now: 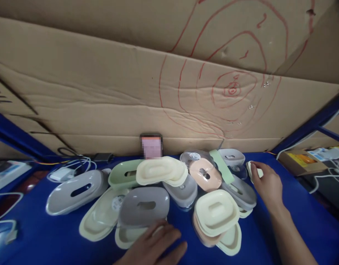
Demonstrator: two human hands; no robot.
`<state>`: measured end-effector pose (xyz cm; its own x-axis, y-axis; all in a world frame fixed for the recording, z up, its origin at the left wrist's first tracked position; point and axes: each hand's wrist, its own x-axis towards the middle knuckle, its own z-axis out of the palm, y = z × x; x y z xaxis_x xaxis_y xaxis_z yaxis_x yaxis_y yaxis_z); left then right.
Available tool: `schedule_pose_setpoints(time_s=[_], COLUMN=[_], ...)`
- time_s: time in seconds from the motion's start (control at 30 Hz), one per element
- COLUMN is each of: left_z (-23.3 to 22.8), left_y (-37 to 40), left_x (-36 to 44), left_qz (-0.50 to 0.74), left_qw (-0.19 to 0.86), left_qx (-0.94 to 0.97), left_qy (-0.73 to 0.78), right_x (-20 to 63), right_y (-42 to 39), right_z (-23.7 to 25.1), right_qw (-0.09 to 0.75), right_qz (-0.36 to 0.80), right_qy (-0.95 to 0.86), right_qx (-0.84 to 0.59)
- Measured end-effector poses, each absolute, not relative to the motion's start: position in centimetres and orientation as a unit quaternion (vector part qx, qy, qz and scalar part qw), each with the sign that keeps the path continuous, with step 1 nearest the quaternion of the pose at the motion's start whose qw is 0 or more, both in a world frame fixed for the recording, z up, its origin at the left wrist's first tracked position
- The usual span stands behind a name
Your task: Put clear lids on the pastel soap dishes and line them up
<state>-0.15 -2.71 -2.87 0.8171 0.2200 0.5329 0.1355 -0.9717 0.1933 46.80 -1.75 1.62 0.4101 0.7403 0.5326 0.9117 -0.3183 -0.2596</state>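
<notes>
From the head view, my left hand [155, 244] lies flat and open at the near edge of the blue desk [42, 243], fingers [169, 235] spread loosely and gripping nothing; the fingertips rest on a cream tray [128, 235] that sits under a grey lid [144, 208]. My right hand [267, 186] reaches out on the right side of the pile, its fingers curled and closed around a small cream piece [254, 170], held just above the desk beside a grey dish [240, 191].

Between my hands the pile of oval plastic parts spreads across the desk: a cream lid [217, 211] stacked on others near the front, a peach lid [205, 173] behind it, a green lid [125, 173] and a cream one [161, 171] further back, and a large grey lid with a slot [77, 191] off to the left. A cardboard sheet [103, 92] marked with red circles stands behind everything. White cables [72, 163] lie at the back left.
</notes>
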Motion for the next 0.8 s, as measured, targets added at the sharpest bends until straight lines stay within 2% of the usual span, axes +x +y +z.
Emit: schedule_pose_setpoints(time_s=[0.07, 0.13, 0.23, 0.33, 0.53, 0.67, 0.8], left_z=[-1.0, 1.1, 3.7, 4.5, 1.4, -1.1, -2.3], left_y=[-2.2, -1.8, -1.5, -2.2, -6.0, -7.3, -7.4], left_x=[-0.4, -0.6, -1.3, -2.1, -3.9, -4.9, -4.8], left_qz=[0.326, 0.355, 0.349, 0.331, 0.342, 0.311, 0.273], left_qw=[-0.005, -0.061, -0.106, -0.131, -0.148, -0.135, -0.105], left_qx=[0.935, 0.916, 0.9, 0.885, 0.863, 0.872, 0.884], left_qy=[0.136, 0.174, 0.24, 0.3, 0.34, 0.353, 0.364], right_x=[43.6, 39.7, 34.0, 30.0, 26.1, 24.2, 23.6], right_y=[-2.3, -3.6, -6.4, -8.6, -10.1, -10.5, -10.2], right_z=[2.7, 3.9, 5.2, 4.8, -0.2, -3.6, -4.8], right_qw=[0.364, 0.412, 0.41, 0.412, 0.382, 0.371, 0.286], right_qz=[-0.194, -0.198, -0.108, -0.07, -0.113, -0.082, -0.04], right_qy=[-0.593, -0.678, -0.821, -0.872, -0.898, -0.912, -0.94], right_qx=[-0.692, -0.576, -0.382, -0.255, -0.185, -0.156, -0.183])
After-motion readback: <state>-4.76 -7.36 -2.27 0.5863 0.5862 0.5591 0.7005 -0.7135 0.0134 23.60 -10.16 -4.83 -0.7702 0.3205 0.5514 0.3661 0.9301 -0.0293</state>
